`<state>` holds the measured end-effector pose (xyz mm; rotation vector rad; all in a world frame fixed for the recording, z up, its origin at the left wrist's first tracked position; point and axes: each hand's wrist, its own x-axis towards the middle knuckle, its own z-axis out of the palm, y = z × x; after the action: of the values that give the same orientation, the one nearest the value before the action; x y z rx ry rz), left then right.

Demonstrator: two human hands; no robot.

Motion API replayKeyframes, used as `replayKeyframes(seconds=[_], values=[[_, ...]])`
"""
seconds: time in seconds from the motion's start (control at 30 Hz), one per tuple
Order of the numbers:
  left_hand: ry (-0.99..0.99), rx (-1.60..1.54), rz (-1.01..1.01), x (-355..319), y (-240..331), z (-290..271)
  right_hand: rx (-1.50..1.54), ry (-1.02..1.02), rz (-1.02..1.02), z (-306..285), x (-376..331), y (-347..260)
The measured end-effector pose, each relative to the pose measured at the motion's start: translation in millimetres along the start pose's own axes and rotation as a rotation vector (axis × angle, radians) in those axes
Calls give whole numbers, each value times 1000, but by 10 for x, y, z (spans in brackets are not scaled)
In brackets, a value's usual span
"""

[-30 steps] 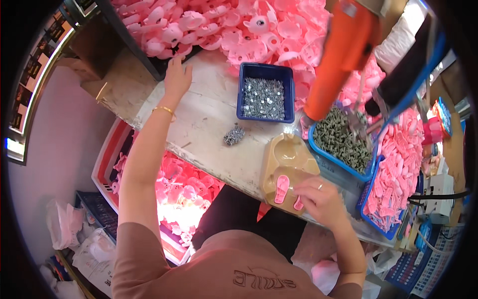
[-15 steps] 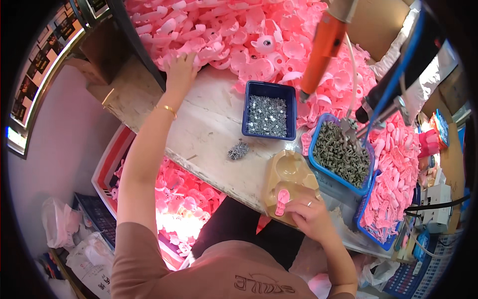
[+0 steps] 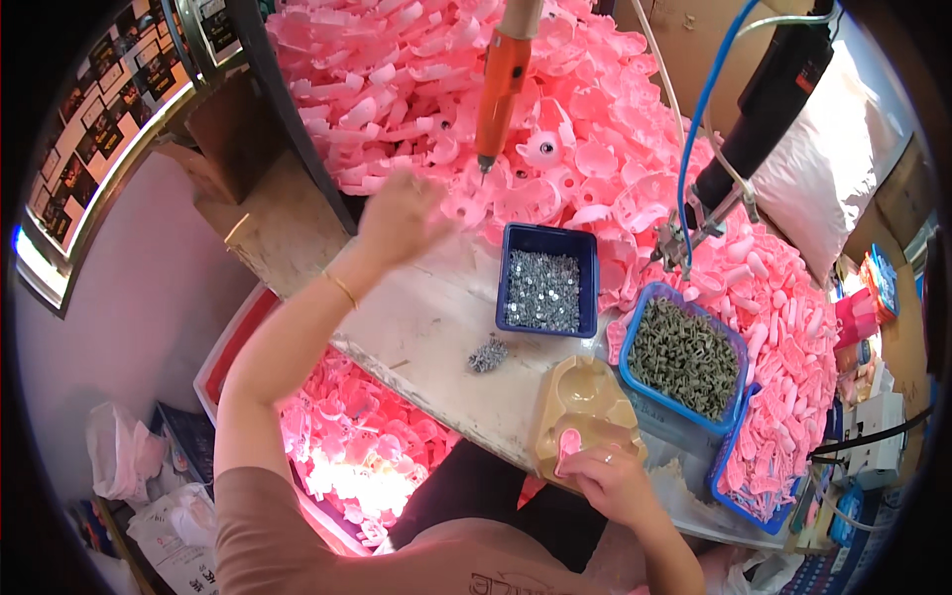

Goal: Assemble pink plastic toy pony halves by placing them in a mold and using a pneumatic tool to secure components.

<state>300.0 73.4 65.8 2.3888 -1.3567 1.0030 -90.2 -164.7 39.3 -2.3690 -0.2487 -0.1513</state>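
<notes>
My left hand [image 3: 405, 220] is raised over the near edge of the big heap of pink plastic shells [image 3: 397, 89]. Motion smears its fingers, so whether anything is in them does not show. My right hand [image 3: 617, 484] pinches a small pink plastic part [image 3: 568, 442] over the tan moulded fixture [image 3: 565, 397], which has rounded hollows. Behind the fixture stands a dark blue bin of small silver screws [image 3: 542, 290]. Left of the fixture lies a little pile of screws [image 3: 487, 355] on the worn table [image 3: 426, 307].
An orange electric screwdriver [image 3: 503, 89] hangs over the shells, bit down. A black driver [image 3: 759, 124] with a blue hose hangs further right. On the right are a blue basket of dark metal pieces [image 3: 684, 359] and heaped small pink parts [image 3: 783, 347]. More shells [image 3: 367, 436] fill a container below the table.
My left hand has drawn back from the shell heap and moved right. The right hand still holds the pink part at the fixture. The whole view has shifted, and the orange screwdriver appears further left.
</notes>
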Motion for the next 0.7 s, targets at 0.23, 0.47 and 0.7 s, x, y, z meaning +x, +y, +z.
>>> replayKeyframes(seconds=[0.23,0.47,0.7], values=[[278,456,-249,1195,-1025,-150,-35,86,-89,-159,127,-144],[-469,607,-364,1497,-1135,434,-24,59,-3,-104,97,-99],[-202,405,124,844,-705,244,61,98,14,-71,111,-25]])
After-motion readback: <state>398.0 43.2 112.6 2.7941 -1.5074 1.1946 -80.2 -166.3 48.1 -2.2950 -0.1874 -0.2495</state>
